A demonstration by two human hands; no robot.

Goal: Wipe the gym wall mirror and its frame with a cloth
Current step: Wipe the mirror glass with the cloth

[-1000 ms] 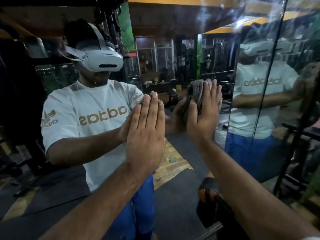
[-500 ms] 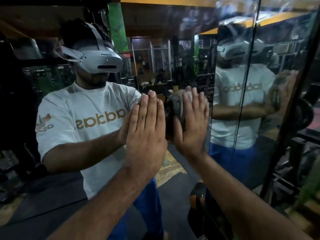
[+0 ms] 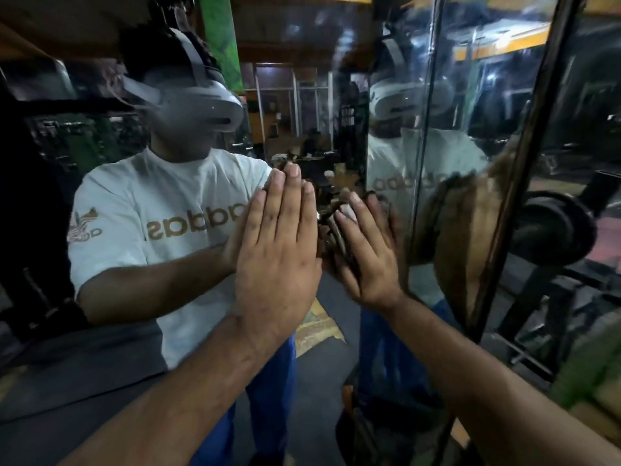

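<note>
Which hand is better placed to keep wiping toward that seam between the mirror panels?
The right hand. It already presses the cloth flat on the mirror, right beside the seam. The left hand lies flat on the glass with no cloth, farther from the seam.

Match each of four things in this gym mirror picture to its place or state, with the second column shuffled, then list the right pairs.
Things:
1. left hand
2. right hand
3. cloth
4. mirror seam

Places or states:
A. dark vertical line right of both hands
B. flat on the glass, fingers straight, holding nothing
C. pressing the cloth to the glass
D. dark and crumpled, between a palm and the mirror

Pairs: 1-B, 2-C, 3-D, 4-A
</note>
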